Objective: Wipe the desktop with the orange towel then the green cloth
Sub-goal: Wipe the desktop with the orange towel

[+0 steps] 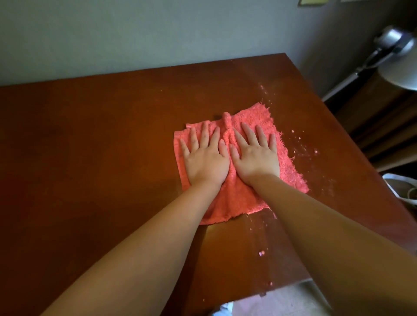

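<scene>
Both hands, L [204, 159] & R [256, 158], fingers straight, press flat side by side on orange towel [239, 198] spread on tabletop [90, 139] w/ crumbs [261, 253].

One orange towel [239, 198] lies on one wooden surface [90, 146]. Two grips are in view, one left grip [206, 160] and one right grip [257, 158]. Each shows five fingers [205, 133], ten in all. Two bare forearms [135, 248] lead to them. Pale crumbs [316, 151] dot the surface on the towel's right side; they are many and too small for an exact count. One silver lamp [399, 76] shows at the right edge. One yellow note [312, 1] shows on the wall.
</scene>
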Motion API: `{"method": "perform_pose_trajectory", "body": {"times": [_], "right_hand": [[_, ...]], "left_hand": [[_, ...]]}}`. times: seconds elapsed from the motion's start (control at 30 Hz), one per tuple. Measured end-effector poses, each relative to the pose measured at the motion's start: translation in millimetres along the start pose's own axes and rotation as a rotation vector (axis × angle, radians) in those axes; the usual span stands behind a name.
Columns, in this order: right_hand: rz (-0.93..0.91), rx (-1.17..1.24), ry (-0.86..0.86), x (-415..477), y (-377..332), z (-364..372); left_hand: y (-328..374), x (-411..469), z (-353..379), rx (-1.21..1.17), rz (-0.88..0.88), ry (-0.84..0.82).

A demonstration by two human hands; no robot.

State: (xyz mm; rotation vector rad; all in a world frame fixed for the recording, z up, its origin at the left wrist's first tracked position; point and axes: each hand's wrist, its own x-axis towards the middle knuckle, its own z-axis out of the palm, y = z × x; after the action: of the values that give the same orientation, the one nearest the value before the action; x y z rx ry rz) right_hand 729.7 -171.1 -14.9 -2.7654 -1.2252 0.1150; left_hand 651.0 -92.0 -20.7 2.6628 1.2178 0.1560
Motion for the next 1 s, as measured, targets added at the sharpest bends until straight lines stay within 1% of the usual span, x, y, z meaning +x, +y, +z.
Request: {"method": "perform_pose_trajectory", "body": {"times": [0.5, 1.0], "right_hand": [[0.013, 0.020, -0.007, -97, -2, 2], [-0.018, 0.007, -0.050, -174, -2, 6]], "left_hand": [[-6, -93, 4, 0.021, 0.021, 0.002], [-13, -176, 8, -0.023, -0.043, 0.015]]}}
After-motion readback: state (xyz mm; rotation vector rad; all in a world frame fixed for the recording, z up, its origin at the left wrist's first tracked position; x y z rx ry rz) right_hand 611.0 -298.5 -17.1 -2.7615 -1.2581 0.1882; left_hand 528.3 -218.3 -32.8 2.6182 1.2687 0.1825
